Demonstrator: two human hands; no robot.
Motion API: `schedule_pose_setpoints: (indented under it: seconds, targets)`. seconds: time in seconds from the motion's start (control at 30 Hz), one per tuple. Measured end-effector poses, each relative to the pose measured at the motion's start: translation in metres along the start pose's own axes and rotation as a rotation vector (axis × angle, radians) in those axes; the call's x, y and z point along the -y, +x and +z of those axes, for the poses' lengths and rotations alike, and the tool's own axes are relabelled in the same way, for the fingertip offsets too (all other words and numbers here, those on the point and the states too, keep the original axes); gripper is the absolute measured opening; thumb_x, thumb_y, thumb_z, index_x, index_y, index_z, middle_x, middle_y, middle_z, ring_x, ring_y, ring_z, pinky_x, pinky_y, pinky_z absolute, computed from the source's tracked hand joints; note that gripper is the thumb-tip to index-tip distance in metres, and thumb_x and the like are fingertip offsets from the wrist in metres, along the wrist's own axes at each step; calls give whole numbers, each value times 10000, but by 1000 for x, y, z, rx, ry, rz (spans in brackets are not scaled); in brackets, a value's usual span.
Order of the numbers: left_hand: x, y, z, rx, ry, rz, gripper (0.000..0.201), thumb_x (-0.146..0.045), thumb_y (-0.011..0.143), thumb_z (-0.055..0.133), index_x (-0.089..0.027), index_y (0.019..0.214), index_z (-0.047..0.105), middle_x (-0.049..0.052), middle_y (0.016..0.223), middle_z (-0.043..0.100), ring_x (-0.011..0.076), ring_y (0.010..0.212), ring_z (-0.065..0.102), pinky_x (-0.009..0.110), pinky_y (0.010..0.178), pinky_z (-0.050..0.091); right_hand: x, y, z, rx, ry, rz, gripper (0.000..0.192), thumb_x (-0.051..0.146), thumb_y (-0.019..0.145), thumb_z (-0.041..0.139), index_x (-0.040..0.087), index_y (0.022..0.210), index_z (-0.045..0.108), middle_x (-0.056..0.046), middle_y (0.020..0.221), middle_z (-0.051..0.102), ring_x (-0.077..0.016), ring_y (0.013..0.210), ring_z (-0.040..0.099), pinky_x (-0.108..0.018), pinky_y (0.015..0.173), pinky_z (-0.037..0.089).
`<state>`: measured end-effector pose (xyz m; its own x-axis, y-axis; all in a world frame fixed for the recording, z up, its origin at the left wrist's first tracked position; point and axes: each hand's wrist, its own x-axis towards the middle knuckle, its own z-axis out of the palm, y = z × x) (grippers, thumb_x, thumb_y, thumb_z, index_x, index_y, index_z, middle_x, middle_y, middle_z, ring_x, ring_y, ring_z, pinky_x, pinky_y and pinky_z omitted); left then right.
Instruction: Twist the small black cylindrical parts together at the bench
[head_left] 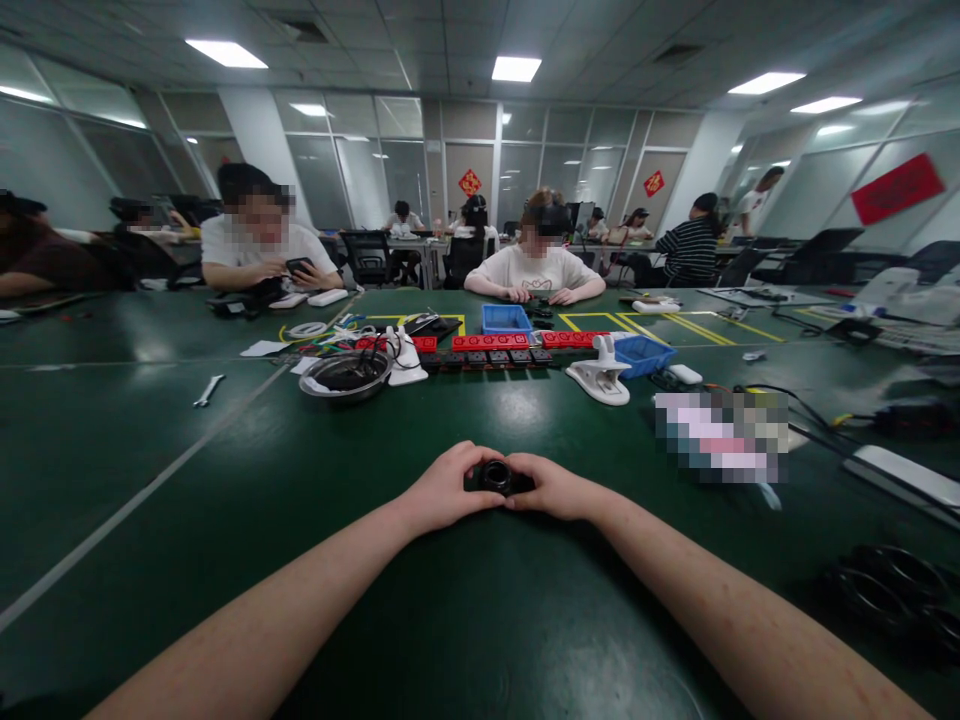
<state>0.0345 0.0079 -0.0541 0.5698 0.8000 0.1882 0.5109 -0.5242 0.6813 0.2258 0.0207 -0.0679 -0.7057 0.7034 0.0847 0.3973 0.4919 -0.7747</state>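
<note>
Both hands meet at the middle of the dark green surface (pixel 225 520), the left hand (pixel 448 487) and right hand (pixel 550 487) pinching a small black ring-shaped part (pixel 496 476) between their fingertips. It looks rigid, light and smooth, best gripped by its outer rim. A round metal bowl (pixel 346 376) sits well beyond.

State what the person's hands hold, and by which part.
Both the left hand and right hand grip a small black ring-shaped part by its opposite sides.

head view | worn on head | faces forward-down across green table (pixel 225 520) | close over forearms
</note>
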Motion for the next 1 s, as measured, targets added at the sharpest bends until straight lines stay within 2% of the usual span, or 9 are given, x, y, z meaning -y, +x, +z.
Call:
schedule_pose_setpoints:
  seconds: [0.2,0.37,0.5,0.67,0.77,0.83,0.93,1.0]
  targets:
    - [2,1,1,-5,-9,12,369,-343,651,637,-231,983,523,-7,819,478,138,714,453,232,610,362,0,0,1,-6,19,36,243,158,662,617,116,889,541,-17,816,530,-152,735,485,-245,652,380]
    - [1,2,2,-17,-41,-42,386,-367,615,662,-224,954,544,-2,810,476,132,685,446,222,581,361,-5,2,1,-33,79,66,264,173,628,646,128,865,539,5,765,514,-136,697,473,-221,607,365]
    - [-2,3,5,-65,-47,-99,399,-370,575,690,-214,917,559,-4,799,478,131,668,456,219,566,368,-9,5,4,-92,56,119,290,222,569,693,132,775,510,27,687,479,-116,629,444,-199,535,337]
    - [-7,1,14,-216,76,-161,356,-337,573,690,-208,874,551,0,819,500,164,731,494,249,610,388,-3,10,19,-296,-250,223,377,350,514,712,154,674,433,29,633,447,-113,570,405,-203,481,284]
    - [-8,2,20,-329,193,-204,356,-357,591,675,-189,875,540,19,833,512,195,795,495,288,679,392,5,12,32,-422,-540,311,283,345,609,631,150,707,451,-17,674,490,-153,613,437,-249,538,312]
    - [-7,2,20,-357,224,-209,370,-360,597,672,-180,889,533,28,840,513,201,809,491,298,700,390,10,12,37,-482,-665,330,246,321,643,597,141,758,477,-56,748,514,-190,695,458,-292,612,330]
    - [-5,2,15,-285,172,-149,362,-354,601,671,-185,889,533,18,834,508,183,778,489,275,665,390,10,9,34,-457,-595,237,408,352,612,635,140,928,489,-76,890,517,-217,812,460,-320,696,339]
    - [-3,1,9,-174,114,-83,348,-349,606,669,-199,892,541,4,812,501,160,723,481,251,617,382,8,5,25,-335,-436,120,492,353,591,664,152,1003,484,-60,924,521,-206,828,467,-306,713,350]
